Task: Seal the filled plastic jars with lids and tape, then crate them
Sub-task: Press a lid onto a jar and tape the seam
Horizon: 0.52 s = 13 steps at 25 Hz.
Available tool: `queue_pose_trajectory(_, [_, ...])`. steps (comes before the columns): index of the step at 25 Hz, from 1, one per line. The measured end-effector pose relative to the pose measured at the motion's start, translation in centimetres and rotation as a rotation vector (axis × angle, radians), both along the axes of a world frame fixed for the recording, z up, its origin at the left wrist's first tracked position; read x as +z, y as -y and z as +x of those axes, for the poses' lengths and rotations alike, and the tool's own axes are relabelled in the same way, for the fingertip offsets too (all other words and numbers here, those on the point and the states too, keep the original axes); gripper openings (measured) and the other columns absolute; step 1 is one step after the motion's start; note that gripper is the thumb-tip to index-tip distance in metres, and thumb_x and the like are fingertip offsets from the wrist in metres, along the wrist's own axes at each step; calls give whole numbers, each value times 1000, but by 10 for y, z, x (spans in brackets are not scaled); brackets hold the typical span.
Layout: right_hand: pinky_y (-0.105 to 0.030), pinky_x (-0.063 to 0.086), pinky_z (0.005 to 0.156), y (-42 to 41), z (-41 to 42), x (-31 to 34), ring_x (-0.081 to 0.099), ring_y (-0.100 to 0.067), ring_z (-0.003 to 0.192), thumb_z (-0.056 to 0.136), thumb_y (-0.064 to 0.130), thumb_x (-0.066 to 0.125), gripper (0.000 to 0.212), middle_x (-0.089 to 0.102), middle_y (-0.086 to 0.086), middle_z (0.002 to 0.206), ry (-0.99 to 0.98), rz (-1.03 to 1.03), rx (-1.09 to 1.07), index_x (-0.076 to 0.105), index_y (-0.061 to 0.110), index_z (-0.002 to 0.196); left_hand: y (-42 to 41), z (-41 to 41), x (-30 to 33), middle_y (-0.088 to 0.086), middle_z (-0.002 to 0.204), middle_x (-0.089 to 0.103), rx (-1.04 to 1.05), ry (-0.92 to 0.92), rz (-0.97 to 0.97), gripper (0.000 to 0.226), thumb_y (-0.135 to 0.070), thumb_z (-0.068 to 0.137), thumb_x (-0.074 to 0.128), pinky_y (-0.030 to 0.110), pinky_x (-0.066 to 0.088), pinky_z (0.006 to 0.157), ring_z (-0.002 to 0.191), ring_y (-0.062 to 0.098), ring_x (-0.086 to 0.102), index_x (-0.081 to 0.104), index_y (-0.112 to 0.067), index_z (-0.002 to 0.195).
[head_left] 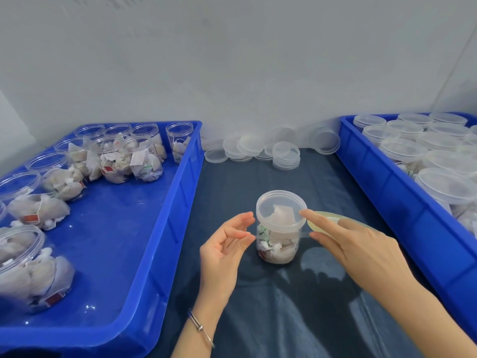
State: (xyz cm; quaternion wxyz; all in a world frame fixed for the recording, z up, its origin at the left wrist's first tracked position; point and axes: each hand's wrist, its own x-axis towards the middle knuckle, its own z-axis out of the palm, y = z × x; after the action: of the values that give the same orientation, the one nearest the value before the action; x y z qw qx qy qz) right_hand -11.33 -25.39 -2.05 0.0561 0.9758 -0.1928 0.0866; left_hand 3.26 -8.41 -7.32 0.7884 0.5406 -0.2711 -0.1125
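A clear plastic jar (277,250) filled with tea bags stands on the dark cloth between my hands, with a translucent lid (280,210) on top. My left hand (222,254) pinches the end of a clear tape strip (302,234) against the jar's left side, just under the lid. My right hand (361,244) holds a yellowish tape roll (325,218) at the jar's right. Its index fingertip touches the lid's rim. The strip runs across the jar below the lid.
The blue crate (165,244) on the left holds several open filled jars (134,161). On the right, another blue crate (387,192) holds several lidded jars (438,151). Loose lids (285,153) lie stacked by the wall behind. Dark cloth (284,306) covers the table.
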Motion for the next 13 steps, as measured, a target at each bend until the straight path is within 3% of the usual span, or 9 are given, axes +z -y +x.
queue_pose_trajectory(3, [-22,53,64,-2,1,1,59,-5,91,77,64,-16,49,55,18,117,-4,15,-10,-24,68,126,5,4,-1,-2,112,71,33,-3,40,13,7,83,64,17,50,83,108,18,66,61,-1,73])
queue_pose_trajectory(8, [-21,53,63,-2,1,0,59,-5,88,76,64,-18,44,55,18,113,-10,16,-22,-34,69,117,16,13,-4,-1,111,71,32,-7,26,17,5,84,64,16,50,82,107,18,66,64,-6,72])
queue_pose_trajectory(13, [-20,51,61,-1,1,-4,59,-4,86,76,63,-19,53,56,18,109,30,7,-14,-20,66,129,33,25,-4,0,111,71,-36,-2,32,12,5,84,65,18,51,82,105,15,67,66,-7,82])
